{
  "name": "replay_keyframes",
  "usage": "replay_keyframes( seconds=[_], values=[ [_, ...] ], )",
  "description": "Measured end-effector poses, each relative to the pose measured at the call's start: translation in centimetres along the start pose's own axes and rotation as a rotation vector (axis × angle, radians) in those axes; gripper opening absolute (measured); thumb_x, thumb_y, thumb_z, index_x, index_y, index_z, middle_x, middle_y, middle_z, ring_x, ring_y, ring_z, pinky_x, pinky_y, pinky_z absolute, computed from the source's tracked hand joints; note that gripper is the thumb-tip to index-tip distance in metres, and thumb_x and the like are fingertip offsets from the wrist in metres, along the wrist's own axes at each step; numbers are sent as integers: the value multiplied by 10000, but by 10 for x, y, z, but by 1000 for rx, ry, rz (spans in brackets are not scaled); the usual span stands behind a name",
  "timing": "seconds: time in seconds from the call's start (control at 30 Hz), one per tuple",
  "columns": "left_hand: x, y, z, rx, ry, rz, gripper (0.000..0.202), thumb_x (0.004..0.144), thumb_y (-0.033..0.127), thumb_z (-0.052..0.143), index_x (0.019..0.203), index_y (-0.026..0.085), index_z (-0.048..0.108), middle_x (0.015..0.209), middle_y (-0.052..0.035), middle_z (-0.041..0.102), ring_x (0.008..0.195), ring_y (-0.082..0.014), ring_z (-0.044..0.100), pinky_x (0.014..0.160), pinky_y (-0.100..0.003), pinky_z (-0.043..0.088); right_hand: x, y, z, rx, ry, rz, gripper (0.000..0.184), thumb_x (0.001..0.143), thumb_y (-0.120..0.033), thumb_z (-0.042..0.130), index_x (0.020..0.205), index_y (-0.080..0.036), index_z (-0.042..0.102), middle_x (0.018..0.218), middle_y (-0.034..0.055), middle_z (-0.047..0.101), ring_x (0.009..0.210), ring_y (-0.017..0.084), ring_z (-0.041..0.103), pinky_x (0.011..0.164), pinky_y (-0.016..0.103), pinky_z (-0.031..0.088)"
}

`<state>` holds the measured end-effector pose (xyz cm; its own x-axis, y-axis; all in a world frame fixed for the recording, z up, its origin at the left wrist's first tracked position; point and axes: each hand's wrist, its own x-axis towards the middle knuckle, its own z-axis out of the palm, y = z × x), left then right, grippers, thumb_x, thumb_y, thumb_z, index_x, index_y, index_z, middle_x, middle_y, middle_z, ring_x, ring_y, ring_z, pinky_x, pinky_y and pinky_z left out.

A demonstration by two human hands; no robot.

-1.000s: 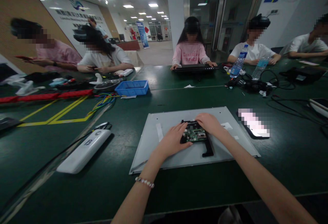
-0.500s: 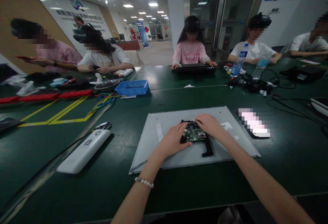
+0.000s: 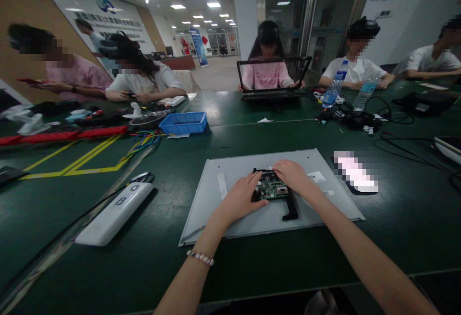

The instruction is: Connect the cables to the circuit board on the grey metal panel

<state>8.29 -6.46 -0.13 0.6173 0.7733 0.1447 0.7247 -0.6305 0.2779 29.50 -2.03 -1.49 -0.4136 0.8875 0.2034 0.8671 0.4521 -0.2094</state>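
A green circuit board point(image 3: 272, 187) in a black plastic bracket point(image 3: 291, 209) lies on a light grey flat panel point(image 3: 201, 195). My left hand point(image 3: 242, 199) grips the board's left side, its fingers on the upper left corner and its thumb along the lower edge. At the upper right of the bracket, my right hand point(image 3: 291, 173) has its fingers curled over the edge; the fingertips are partly hidden. One arm of the bracket sticks out towards me on the right. White tape strips and labels are stuck on the panel.
Left of the panel lies a white power bank point(image 3: 115, 214) with a black cable. A phone point(image 3: 355, 173) lies to the right. Further off are a blue tray point(image 3: 183, 123) and two water bottles point(image 3: 334, 84). Across the table, a co-worker holds up a black frame point(image 3: 273, 60).
My hands stay in the same place on the board. Across the table, the co-worker has raised a black frame upright. A person in the background at the left has moved further left.
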Motion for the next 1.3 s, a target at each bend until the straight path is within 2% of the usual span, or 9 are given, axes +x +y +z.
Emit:
replay_keyframes(
  seconds=[0.3,0.43,0.57,0.73,0.93,1.13,1.3],
  values=[
    [0,1,0,1,-3,2,762,784,480,571,1406,209,223,1431,-109,348,1319,-274,311,1069,-449,285,0,1,2,118,41,24,302,929,-229,369,906,-153,660,968,81,665,956,163,580,872,257,397],
    [0,1,-1,9,-13,2,762,790,490,561,1409,208,217,1431,-109,345,1319,-271,307,1068,-444,278,-2,5,-6,179,65,43,275,906,-204,396,977,-164,658,1034,70,663,997,166,576,893,261,399],
    [-1,2,-2,31,-17,-3,763,793,509,552,1411,215,214,1432,-108,342,1319,-276,302,1066,-455,268,-11,25,-22,196,79,126,287,866,-205,436,1050,-168,654,1091,76,657,1045,192,570,932,305,392],
    [0,3,-4,70,-25,6,758,806,517,530,1416,207,204,1441,-106,327,1332,-273,270,1079,-461,232,-38,62,-31,206,-47,187,317,794,-202,518,1080,-158,646,1110,97,644,1034,221,577,915,328,404],
    [0,4,-4,103,-32,21,746,813,511,522,1416,209,203,1451,-98,304,1345,-275,232,1088,-455,215,-65,82,-22,306,-79,274,316,736,-191,552,1034,-158,652,1051,96,636,889,193,609,789,290,448],
    [1,2,-2,116,-22,22,746,815,518,523,1416,211,205,1452,-96,302,1349,-273,223,1091,-451,212,-68,80,-17,389,-84,318,258,706,-186,565,939,-187,675,905,64,668,798,182,614,712,289,456],
    [1,2,-1,143,-17,27,750,821,530,509,1422,212,193,1454,-103,295,1354,-280,207,1091,-474,197,-71,80,-20,503,-54,376,180,724,-274,584,840,-190,693,811,56,684,747,185,628,661,294,465]
  ],
)
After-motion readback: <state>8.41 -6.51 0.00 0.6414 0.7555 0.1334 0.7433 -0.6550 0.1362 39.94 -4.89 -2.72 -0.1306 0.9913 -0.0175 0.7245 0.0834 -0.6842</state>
